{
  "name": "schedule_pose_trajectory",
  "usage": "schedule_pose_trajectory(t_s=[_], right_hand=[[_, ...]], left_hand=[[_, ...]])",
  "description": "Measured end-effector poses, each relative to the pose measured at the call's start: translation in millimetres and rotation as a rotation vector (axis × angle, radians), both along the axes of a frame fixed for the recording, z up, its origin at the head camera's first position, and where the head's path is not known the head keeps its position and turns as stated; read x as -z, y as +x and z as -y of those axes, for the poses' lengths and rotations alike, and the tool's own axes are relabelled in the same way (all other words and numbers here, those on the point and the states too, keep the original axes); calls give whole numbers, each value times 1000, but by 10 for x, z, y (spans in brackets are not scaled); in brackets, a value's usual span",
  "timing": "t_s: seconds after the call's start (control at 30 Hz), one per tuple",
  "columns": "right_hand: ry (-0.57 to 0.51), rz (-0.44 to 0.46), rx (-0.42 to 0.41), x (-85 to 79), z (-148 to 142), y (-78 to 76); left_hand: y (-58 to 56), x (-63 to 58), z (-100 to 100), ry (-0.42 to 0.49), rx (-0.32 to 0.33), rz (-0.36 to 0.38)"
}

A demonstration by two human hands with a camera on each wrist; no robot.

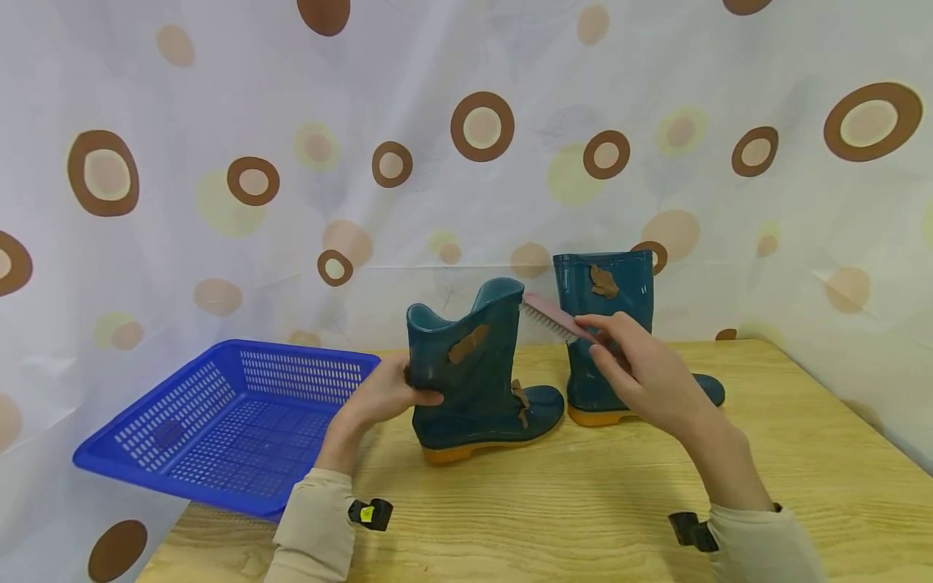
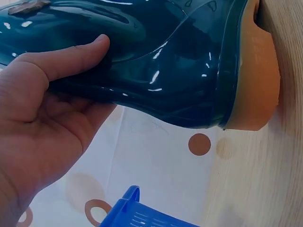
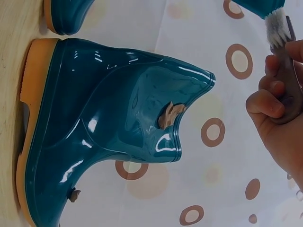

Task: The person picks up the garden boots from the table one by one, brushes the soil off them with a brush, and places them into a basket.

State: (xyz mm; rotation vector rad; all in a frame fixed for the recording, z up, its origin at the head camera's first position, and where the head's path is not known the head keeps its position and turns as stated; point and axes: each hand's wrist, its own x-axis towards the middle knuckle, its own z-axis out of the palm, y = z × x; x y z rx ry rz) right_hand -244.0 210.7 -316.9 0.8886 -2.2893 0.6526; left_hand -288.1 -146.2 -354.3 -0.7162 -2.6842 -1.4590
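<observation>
A dark teal rain boot point(image 1: 466, 389) with an orange sole stands at mid-table. My left hand point(image 1: 382, 393) grips the back of its shaft, thumb lying along the near side. One brown patch point(image 1: 469, 343) marks the upper shaft, and another brown bit point(image 1: 520, 402) clings above the toe. My right hand point(image 1: 652, 376) holds a pink scrubbing brush point(image 1: 547, 316) by its handle, white bristles facing down. The brush head is right at the front of the boot's rim. Behind that hand stands the matching boot point(image 3: 109, 104), bearing a brown patch point(image 3: 170, 115) near its top.
To the left is a blue plastic basket point(image 1: 175, 486) with slotted walls, close to my left forearm. Under everything lies a light wood-grain table point(image 1: 554, 518). A white curtain point(image 1: 423, 73) with brown and beige circles hangs behind and along the sides.
</observation>
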Motion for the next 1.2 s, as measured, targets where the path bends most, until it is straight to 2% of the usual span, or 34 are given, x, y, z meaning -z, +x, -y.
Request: schedule_pose_trajectory(t_s=[0.2,0.63,0.8,0.9,1.2], right_hand=[[-2,-63,-29,-4,52,22],[15,-135,-108,-65,155,90],[25,-166,-140,-65,207,111],[41,-169,-141,-66,228,123],[69,-135,-156,-50,309,150]], left_hand=[[17,-9,-12,-1,20,11],[19,-39,-30,-5,22,0],[30,-39,-52,-10,46,5],[19,-33,-58,-8,64,2],[13,-17,-35,-36,58,-5]])
